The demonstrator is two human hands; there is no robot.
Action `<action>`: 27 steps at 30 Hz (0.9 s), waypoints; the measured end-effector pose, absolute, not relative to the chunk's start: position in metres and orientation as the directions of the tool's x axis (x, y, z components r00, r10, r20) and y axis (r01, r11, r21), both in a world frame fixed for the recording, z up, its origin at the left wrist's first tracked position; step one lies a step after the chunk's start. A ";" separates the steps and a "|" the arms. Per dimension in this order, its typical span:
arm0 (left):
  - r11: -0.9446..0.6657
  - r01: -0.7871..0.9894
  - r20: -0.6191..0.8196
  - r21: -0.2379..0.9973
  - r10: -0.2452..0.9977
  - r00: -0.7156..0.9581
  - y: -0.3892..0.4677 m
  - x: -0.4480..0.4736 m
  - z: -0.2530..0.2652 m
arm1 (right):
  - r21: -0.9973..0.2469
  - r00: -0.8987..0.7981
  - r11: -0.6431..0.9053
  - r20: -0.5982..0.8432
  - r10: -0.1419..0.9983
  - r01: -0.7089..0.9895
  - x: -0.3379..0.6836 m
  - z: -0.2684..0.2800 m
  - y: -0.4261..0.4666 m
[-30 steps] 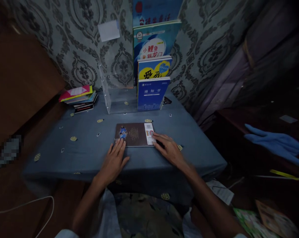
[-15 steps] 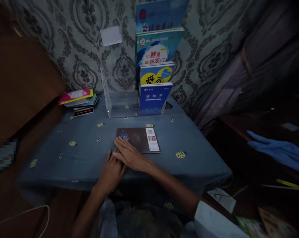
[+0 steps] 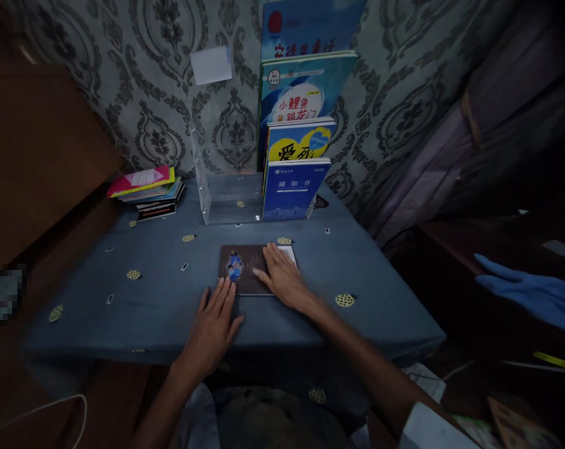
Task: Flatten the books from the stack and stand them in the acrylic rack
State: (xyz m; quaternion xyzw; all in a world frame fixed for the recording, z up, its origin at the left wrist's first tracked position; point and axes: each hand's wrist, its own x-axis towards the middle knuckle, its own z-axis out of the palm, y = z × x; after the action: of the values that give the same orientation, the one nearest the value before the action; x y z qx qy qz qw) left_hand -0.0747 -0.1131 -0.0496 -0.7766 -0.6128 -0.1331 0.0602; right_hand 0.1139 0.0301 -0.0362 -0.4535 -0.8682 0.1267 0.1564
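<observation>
A thin dark brown book [image 3: 251,268] lies flat on the table in front of me, a blue picture showing at its left side. My left hand [image 3: 216,315] rests palm down, its fingertips at the book's lower left edge and the fingers stretched out. Across the book's right part lies my right hand [image 3: 282,274], flat with the thumb apart, covering much of the white label [image 3: 288,252]. Neither hand grips anything.
Behind the book stands a clear acrylic rack [image 3: 202,187] with several upright books, a blue one [image 3: 294,193] in front. A pile of books [image 3: 154,190] lies at the table's back left. On the right, a blue glove [image 3: 530,293] lies on a dark surface.
My right hand has moved right, off my left hand and onto the book's right side. The blue picture is now uncovered, and the label is mostly hidden.
</observation>
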 end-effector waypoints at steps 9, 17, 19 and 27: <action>-0.365 0.930 0.185 0.048 0.918 0.351 -0.086 -0.037 -0.021 | -0.299 -0.446 0.503 0.240 0.862 0.811 0.147 -0.061 0.044; -0.474 0.859 0.045 0.191 0.879 0.475 -0.013 -0.021 -0.014 | -0.267 -0.448 0.501 0.237 0.862 0.823 0.147 -0.061 0.043; -0.444 0.870 0.009 0.215 0.891 0.453 -0.004 -0.034 -0.015 | -0.263 -0.446 0.497 0.229 0.865 0.827 0.147 -0.059 0.043; -0.203 0.953 0.069 0.223 0.979 0.192 -0.005 -0.081 -0.029 | -0.253 -0.442 0.487 0.214 0.871 0.836 0.146 -0.052 0.038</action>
State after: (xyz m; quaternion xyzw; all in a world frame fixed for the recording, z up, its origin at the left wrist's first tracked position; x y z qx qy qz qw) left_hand -0.0813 -0.0047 -0.0289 -0.7692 -0.6280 -0.0981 -0.0652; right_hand 0.1461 0.0380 -0.0519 -0.5036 -0.8475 0.0549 0.1588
